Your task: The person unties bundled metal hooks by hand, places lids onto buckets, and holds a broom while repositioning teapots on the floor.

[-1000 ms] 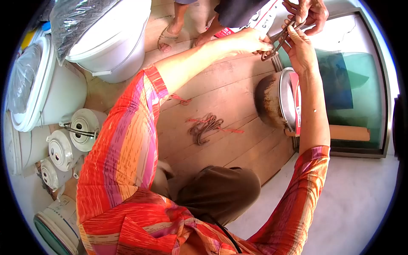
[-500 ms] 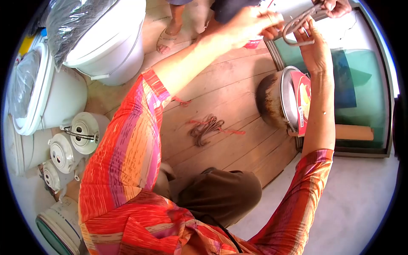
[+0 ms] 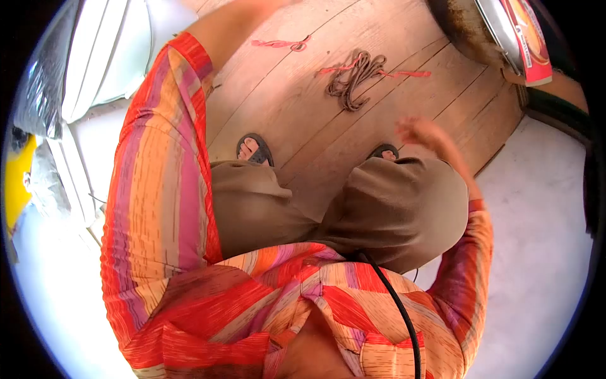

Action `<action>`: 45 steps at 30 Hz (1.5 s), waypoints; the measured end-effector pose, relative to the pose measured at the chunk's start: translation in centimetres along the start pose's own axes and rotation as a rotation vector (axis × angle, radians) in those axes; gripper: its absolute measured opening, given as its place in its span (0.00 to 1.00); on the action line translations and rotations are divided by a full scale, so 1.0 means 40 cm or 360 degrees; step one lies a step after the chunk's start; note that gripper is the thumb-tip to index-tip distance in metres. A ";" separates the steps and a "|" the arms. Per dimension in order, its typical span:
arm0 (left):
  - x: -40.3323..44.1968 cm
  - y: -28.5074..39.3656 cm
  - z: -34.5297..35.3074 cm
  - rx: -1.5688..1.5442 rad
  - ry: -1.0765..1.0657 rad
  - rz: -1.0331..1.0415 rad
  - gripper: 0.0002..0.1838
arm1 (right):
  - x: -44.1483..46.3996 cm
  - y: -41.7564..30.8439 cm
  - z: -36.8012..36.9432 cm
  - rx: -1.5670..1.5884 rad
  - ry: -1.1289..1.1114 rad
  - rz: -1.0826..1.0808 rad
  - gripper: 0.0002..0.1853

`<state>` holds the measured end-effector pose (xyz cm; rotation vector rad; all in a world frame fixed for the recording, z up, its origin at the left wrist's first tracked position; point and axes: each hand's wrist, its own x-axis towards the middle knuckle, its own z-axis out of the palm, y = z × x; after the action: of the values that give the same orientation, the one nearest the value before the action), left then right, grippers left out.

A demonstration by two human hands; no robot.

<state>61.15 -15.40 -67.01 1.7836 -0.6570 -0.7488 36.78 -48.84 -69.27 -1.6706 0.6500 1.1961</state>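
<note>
My left hand [image 3: 278,2] is cut off by the top edge, so its fingers and anything in them are hidden. My right hand [image 3: 420,131] hangs over the floor beside my right knee, blurred, with its fingers apart and nothing seen in it. Up and to its left, a looped bundle of brown cord [image 3: 353,82] with red strips tied to it lies on the wooden floor. A separate red strip [image 3: 281,44] lies further left.
A soot-stained pot [image 3: 464,28] stands at the upper right, with a red printed packet [image 3: 530,44] against its rim. White lidded buckets [image 3: 104,60] and a yellow item [image 3: 19,183] are at the left. My sandalled feet [image 3: 252,150] rest on the planks.
The view has tilted down towards my legs. My right hand has come away from the bent metal rod and down beside my knee. The rod and the other person have left the view.
</note>
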 end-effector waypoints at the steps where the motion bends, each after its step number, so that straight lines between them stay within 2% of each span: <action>1: 0.000 0.001 0.059 0.0158 -0.0007 -0.0207 0.10 | 0.025 0.066 0.039 0.0137 -0.0025 0.0115 0.17; 2: 0.009 0.001 0.102 0.0169 -0.0039 -0.0223 0.10 | 0.056 0.119 0.071 0.0172 -0.0039 0.0120 0.17; 4: 0.031 -0.002 0.170 0.0699 -0.0314 -0.0591 0.20 | 0.101 0.174 0.108 0.0577 0.0203 -0.0124 0.15; 5: 0.041 -0.011 0.207 0.0705 -0.0332 -0.0604 0.20 | 0.124 0.172 0.103 0.0595 0.0190 -0.0117 0.15; 7: 0.050 -0.051 0.271 0.1587 -0.0640 -0.0744 0.25 | 0.196 0.132 0.086 0.0719 0.0366 -0.0500 0.14; 8: 0.044 -0.084 0.291 0.1593 -0.0650 -0.0753 0.25 | 0.221 0.106 0.074 0.0730 0.0356 -0.0498 0.14; 10: 0.024 -0.142 0.333 0.1169 -0.0515 -0.0873 0.27 | 0.235 0.044 0.052 0.0796 0.0363 -0.0574 0.15; 11: 0.014 -0.159 0.352 0.1173 -0.0520 -0.0881 0.27 | 0.239 0.023 0.055 0.0803 0.0356 -0.0572 0.15; 12: 0.000 -0.168 0.369 0.1085 -0.0349 -0.0873 0.26 | 0.245 -0.001 0.063 0.0771 0.0405 -0.0622 0.15; 13: 0.002 -0.171 0.371 0.1024 -0.0319 -0.0916 0.25 | 0.252 -0.027 0.071 0.0738 0.0452 -0.0674 0.16; 15: 0.008 -0.168 0.363 0.0966 -0.0286 -0.0965 0.25 | 0.265 -0.079 0.092 0.0851 0.0444 -0.0612 0.16; 17: 0.010 -0.155 0.346 0.1090 -0.0526 -0.0495 0.20 | 0.284 -0.090 0.092 0.0961 0.0441 -0.0533 0.16; 18: 0.015 -0.167 0.344 0.1085 -0.0516 -0.0518 0.16 | 0.302 -0.091 0.091 0.1071 0.0403 -0.0528 0.15; 19: 0.016 -0.130 0.335 0.1091 -0.0521 -0.0517 0.16 | 0.312 -0.093 0.090 0.1185 0.0365 -0.0523 0.15; 20: 0.019 -0.091 0.330 0.1253 -0.0610 -0.0655 0.17 | 0.314 -0.083 0.088 0.1199 0.0373 -0.0518 0.15; 22: 0.024 -0.050 0.306 0.1417 -0.0693 -0.0795 0.18 | 0.312 -0.086 0.083 0.1105 0.0367 -0.0625 0.13; 23: 0.025 -0.047 0.292 0.1342 -0.0647 -0.0739 0.16 | 0.307 -0.085 0.083 0.1108 0.0371 -0.0628 0.13; 25: 0.038 0.002 0.260 0.1276 -0.0584 -0.0673 0.13 | 0.286 -0.092 0.089 0.0691 0.0570 -0.1001 0.12; 26: 0.043 0.044 0.243 0.1164 -0.0603 -0.0631 0.13 | 0.275 -0.101 0.093 0.0682 0.0572 -0.1006 0.12; 28: 0.054 0.094 0.222 0.1041 -0.0614 -0.0598 0.13 | 0.226 -0.131 0.110 0.0313 0.0781 -0.1398 0.12; 29: 0.061 0.105 0.218 0.1005 -0.0646 -0.0389 0.13 | 0.187 -0.146 0.117 0.0301 0.0770 -0.1400 0.12; 30: 0.064 0.120 0.205 0.0969 -0.0673 -0.0179 0.13 | 0.131 -0.168 0.122 0.0119 0.0844 -0.1666 0.11; 31: 0.043 0.168 0.193 0.0964 -0.0655 -0.0187 0.13 | 0.082 -0.187 0.126 -0.0069 0.0910 -0.1931 0.11; 32: 0.004 0.243 0.191 0.0948 -0.0718 -0.0013 0.12 | 0.041 -0.198 0.132 -0.0081 0.0893 -0.1932 0.11; 34: -0.015 0.308 0.159 0.1071 -0.0910 0.0291 0.11 | -0.014 -0.218 0.138 0.0182 0.0643 -0.1934 0.11; 35: -0.024 0.325 0.143 0.1071 -0.0899 0.0289 0.11 | -0.019 -0.226 0.135 0.0174 0.0636 -0.1938 0.11; 37: -0.057 0.373 0.128 0.0882 -0.0758 0.0321 0.12 | -0.027 -0.232 0.121 0.0848 0.0459 -0.1565 0.11; 38: -0.057 0.371 0.127 0.0882 -0.0747 0.0320 0.12 | -0.034 -0.241 0.111 0.0798 0.0544 -0.1579 0.12; 40: -0.049 0.375 0.129 0.1145 -0.0458 0.0513 0.11 | -0.048 -0.261 0.088 0.0675 0.0604 -0.1548 0.12; 45: -0.014 0.378 0.198 0.1507 -0.0382 0.0685 0.10 | -0.060 -0.316 0.053 0.0072 0.0678 -0.1434 0.11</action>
<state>53.58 -24.40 -54.62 2.2591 -1.6976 -0.3554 45.40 -41.98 -62.32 -1.8734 0.1068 0.1851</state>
